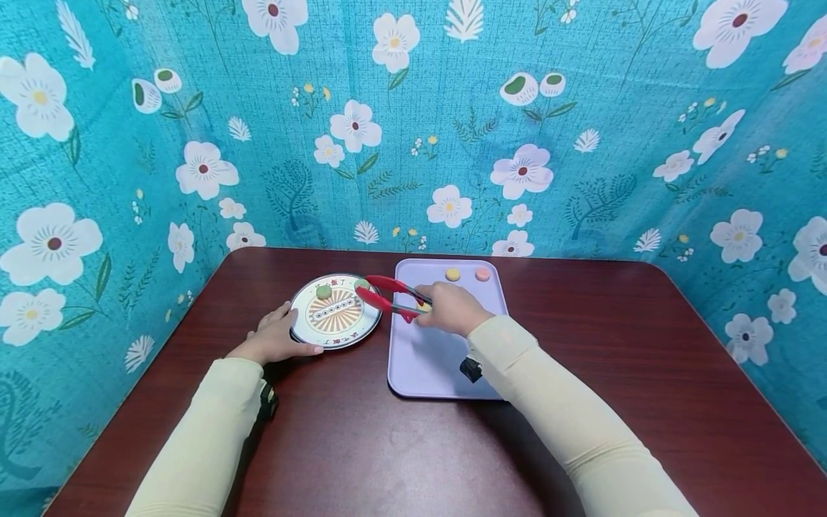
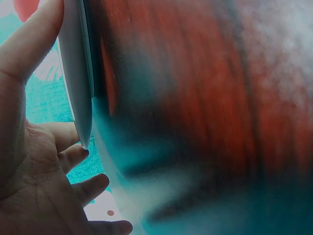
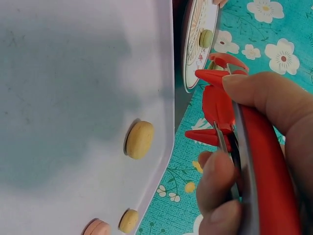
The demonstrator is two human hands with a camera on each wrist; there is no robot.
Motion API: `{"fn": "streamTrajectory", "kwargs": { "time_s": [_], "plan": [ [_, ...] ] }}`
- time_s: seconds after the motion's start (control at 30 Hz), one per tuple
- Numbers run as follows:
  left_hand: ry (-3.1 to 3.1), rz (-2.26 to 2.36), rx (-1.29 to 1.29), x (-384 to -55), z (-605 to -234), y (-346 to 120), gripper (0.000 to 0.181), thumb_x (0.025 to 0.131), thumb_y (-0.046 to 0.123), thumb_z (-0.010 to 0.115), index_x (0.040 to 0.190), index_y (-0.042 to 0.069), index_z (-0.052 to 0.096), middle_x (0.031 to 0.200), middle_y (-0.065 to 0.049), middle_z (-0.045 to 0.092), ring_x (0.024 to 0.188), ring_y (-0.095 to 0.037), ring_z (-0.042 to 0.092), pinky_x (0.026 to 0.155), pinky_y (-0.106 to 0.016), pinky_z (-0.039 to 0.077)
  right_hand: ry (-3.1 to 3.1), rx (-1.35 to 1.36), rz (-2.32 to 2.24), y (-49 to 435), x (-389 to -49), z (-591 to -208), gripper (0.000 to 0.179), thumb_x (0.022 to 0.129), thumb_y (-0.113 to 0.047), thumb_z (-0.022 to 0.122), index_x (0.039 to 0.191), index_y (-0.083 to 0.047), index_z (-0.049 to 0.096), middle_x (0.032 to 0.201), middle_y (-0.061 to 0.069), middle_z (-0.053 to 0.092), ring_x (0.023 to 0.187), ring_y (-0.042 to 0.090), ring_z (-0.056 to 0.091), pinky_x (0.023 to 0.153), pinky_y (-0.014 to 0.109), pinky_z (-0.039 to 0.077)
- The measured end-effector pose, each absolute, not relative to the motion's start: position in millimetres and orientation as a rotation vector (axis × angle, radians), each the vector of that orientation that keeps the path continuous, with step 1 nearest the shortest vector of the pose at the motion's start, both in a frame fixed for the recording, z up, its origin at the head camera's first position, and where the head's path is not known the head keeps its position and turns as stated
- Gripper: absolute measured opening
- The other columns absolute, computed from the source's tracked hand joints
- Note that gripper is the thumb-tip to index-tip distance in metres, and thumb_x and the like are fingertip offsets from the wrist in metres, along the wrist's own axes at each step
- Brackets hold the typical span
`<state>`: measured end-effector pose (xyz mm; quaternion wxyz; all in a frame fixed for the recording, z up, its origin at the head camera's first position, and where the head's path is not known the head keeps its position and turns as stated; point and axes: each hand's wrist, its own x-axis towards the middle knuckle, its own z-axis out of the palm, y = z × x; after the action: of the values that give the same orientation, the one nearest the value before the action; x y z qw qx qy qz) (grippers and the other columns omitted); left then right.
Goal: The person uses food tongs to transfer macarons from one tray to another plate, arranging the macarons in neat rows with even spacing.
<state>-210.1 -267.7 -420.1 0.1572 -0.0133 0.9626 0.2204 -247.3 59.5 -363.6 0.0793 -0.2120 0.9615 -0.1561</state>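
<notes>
In the head view my left hand (image 1: 274,337) lies at the near left rim of a round patterned plate (image 1: 304,327). Its spread thumb and fingers touch the edge, also seen in the left wrist view. My right hand (image 1: 452,309) grips red-and-metal tongs (image 1: 381,282), which reach left from above the tray to the plate's right side. A green macaron (image 1: 362,284) is at the tong tips, partly hidden; whether they pinch it I cannot tell. Another green macaron (image 1: 324,291) rests on the plate. One yellow macaron (image 3: 140,140) lies in the tray under the tongs.
A lilac rectangular tray (image 1: 420,366) stands right of the plate. At its far end sit a yellow macaron (image 1: 452,274) and a pink macaron (image 1: 482,274). Both plate and tray are on a dark red-brown table (image 1: 349,438). A blue floral cloth (image 1: 413,165) hangs behind.
</notes>
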Motion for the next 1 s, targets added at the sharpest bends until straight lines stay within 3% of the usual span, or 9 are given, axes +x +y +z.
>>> {"fn": "streamTrajectory", "kwargs": {
  "time_s": [1.0],
  "plan": [
    [2.748, 0.637, -0.053, -212.0, -420.7, -268.7, 0.118, 0.072, 0.062, 0.074, 0.152, -0.002, 0.016, 0.157, -0.026, 0.006, 0.140, -0.049, 0.006, 0.104, -0.076, 0.010, 2.886, -0.662, -0.408, 47.7, -251.3, -363.4, 0.059, 0.085, -0.028, 0.073, 0.139, -0.016, 0.053, 0.107, 0.010, 0.055, 0.072, 0.019, 0.054, 0.058, 0.029, 0.044]
  ]
}}
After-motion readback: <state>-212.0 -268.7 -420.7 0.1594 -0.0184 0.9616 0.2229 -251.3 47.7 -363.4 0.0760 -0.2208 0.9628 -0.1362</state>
